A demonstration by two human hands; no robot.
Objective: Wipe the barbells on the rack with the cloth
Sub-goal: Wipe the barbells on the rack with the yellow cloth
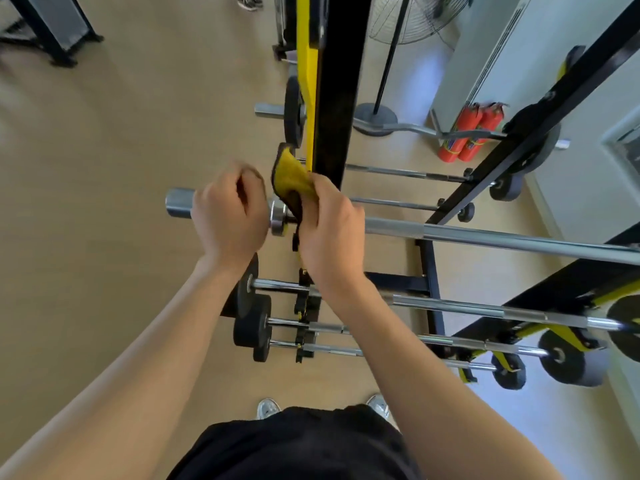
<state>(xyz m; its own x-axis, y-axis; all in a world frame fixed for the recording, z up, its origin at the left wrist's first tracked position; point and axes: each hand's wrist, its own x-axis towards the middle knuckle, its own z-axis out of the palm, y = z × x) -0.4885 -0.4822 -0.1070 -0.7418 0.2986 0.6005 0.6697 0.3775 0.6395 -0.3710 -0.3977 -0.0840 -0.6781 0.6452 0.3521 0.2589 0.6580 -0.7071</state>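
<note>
The top barbell (485, 233) lies across the black and yellow rack (334, 98), its left sleeve end (178, 204) sticking out past the upright. My right hand (329, 230) pinches a yellow cloth with a dark edge (291, 174) just above the bar, beside the collar (278, 218). The cloth folds upward against the upright. My left hand (230, 216) hovers in front of the sleeve with its fingers curled; nothing shows inside it, and its fingertips are blurred. Lower barbells (467, 308) with black plates (251, 325) rest on pegs beneath.
A curl bar (408, 128) and thin bars (401, 172) sit on the far rack side. Two red fire extinguishers (467, 133) and a standing fan base (375, 114) are by the white wall. My shoes (268, 408) stand on tan floor close to the rack foot.
</note>
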